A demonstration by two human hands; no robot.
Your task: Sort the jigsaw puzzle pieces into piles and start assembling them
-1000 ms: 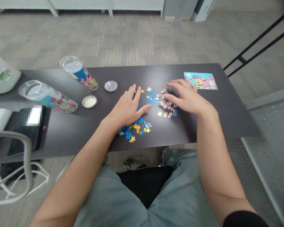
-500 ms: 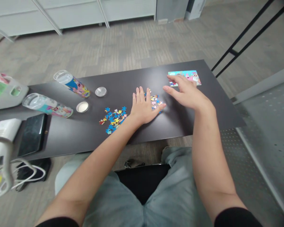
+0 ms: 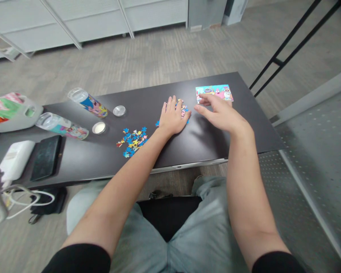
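My left hand [image 3: 172, 116] lies flat, fingers stretched out, on a small heap of pink and yellow puzzle pieces [image 3: 184, 110] on the dark table [image 3: 159, 151]. A second heap of mostly blue puzzle pieces [image 3: 133, 141] lies to its left, untouched. My right hand [image 3: 218, 113] hovers open just right of the covered heap, its fingertips near a colourful cartoon picture card [image 3: 214, 92] at the table's far right.
Two clear cartoon-printed tubes [image 3: 88, 102] [image 3: 61, 126] lie on their sides at the left, with two round lids [image 3: 119, 110] [image 3: 98, 127] beside them. A black phone [image 3: 45, 157], a white box [image 3: 15, 159] and a plastic jug [image 3: 11, 112] sit further left. Cables hang off the left edge.
My left hand slid right from the blue pieces onto the pink heap and pushed it further back. My right hand lifted off the pieces and moved toward the picture card.
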